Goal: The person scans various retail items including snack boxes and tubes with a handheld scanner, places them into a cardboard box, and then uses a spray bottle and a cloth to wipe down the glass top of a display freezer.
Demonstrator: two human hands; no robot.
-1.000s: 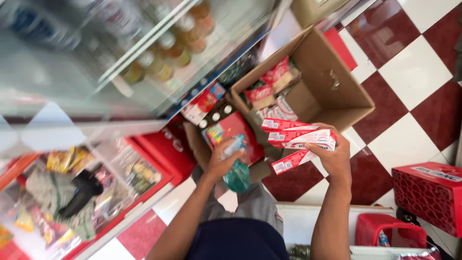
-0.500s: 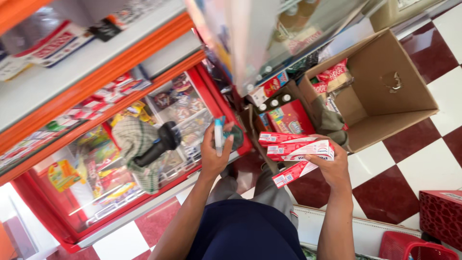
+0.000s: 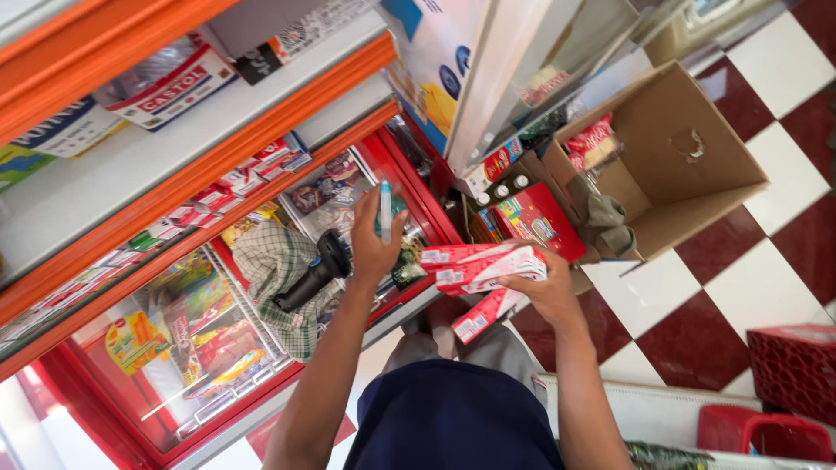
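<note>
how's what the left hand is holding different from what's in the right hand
The left hand holds one slim white tube-like item with a teal tip, standing upright; the right hand holds several long red and white boxes lying roughly level. The tube is narrow and rounded; the boxes are flat-sided and printed. The left hand is raised toward the red display case; the right is beside the cardboard box.
</note>
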